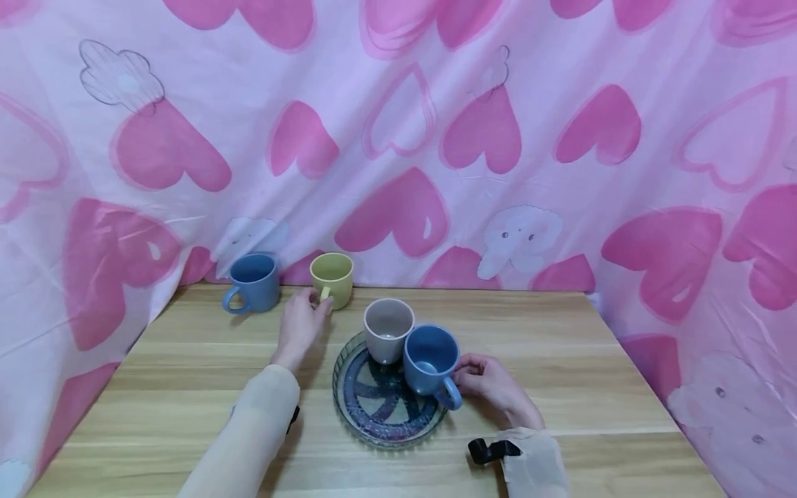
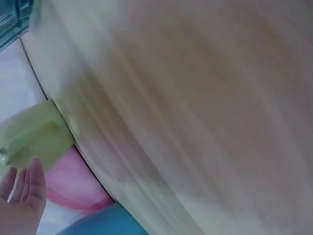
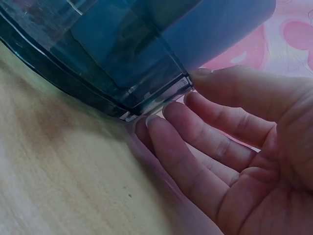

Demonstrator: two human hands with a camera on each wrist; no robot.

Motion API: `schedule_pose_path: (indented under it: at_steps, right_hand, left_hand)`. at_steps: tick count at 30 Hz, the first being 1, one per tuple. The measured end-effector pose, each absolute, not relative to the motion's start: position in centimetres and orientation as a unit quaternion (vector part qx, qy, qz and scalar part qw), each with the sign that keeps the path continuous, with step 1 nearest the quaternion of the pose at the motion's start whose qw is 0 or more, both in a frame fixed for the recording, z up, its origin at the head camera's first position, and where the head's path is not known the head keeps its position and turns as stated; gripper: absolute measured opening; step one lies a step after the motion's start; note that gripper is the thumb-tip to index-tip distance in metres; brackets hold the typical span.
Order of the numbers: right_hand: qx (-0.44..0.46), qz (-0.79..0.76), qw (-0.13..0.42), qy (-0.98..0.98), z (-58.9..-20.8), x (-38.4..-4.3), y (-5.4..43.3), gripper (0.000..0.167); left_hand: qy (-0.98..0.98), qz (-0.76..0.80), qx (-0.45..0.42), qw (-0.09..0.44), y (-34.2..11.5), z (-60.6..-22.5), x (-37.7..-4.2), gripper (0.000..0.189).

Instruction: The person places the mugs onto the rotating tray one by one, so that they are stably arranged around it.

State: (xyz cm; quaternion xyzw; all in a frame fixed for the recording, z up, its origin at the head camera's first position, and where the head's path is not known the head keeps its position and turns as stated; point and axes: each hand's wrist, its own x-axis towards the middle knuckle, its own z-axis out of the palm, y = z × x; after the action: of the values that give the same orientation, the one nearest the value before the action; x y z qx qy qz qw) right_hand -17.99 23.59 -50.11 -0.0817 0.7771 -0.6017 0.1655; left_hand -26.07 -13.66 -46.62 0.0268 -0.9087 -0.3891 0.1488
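My left hand [image 1: 301, 325] reaches toward a yellow-green mug [image 1: 333, 278] near the back edge, its fingertips close by the mug's handle. In the left wrist view, those fingers [image 2: 33, 183] are extended beside the mug. My right hand [image 1: 495, 391] pinches the right rim of a round, clear glass tray [image 1: 389, 434], thumb above and fingers at the underside in the right wrist view. On the tray stand a pale pinkish-grey cup [image 1: 387, 339] and a blue mug [image 1: 429, 366], side by side, the mug's handle pointing toward the front right.
Another blue mug [image 1: 258, 287] stands at the back left, left of the yellow-green one, its handle toward the left. All of this is on a wooden table [image 1: 349, 477]. A pink cloth [image 1: 535, 187] with hearts hangs behind and at both sides.
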Motion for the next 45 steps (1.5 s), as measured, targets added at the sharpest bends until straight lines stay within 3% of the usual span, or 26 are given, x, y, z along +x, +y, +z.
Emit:
schedule_pose_path:
  at_steps: [3, 11, 23, 34, 45]
  right_hand:
    - [-0.080, -0.591, 0.163, 0.786, -49.9, -18.1, 23.3, 0.021]
    - [-0.084, -0.606, 0.171, 0.772, -50.5, -18.2, 23.3, 0.020]
    - [-0.076, -0.598, 0.164, 0.780, -50.3, -17.7, 23.9, 0.021]
    - [-0.065, -0.602, 0.165, 0.779, -50.0, -17.9, 23.7, 0.020]
    - [-0.071, -0.609, 0.159, 0.773, -49.6, -17.5, 23.4, 0.025]
  left_hand:
    - [-0.897, -0.414, 0.041, 0.149, -13.7, -46.3, -26.4, 0.029]
    - [-0.854, -0.504, 0.096, 0.086, -14.3, -46.9, -26.5, 0.031]
    - [-0.783, -0.615, 0.091, 0.024, -13.7, -47.7, -27.4, 0.034]
    - [-0.758, -0.643, 0.106, 0.018, -15.5, -47.8, -27.0, 0.041]
    - [-0.777, -0.625, 0.042, 0.057, -17.7, -46.1, -24.3, 0.038]
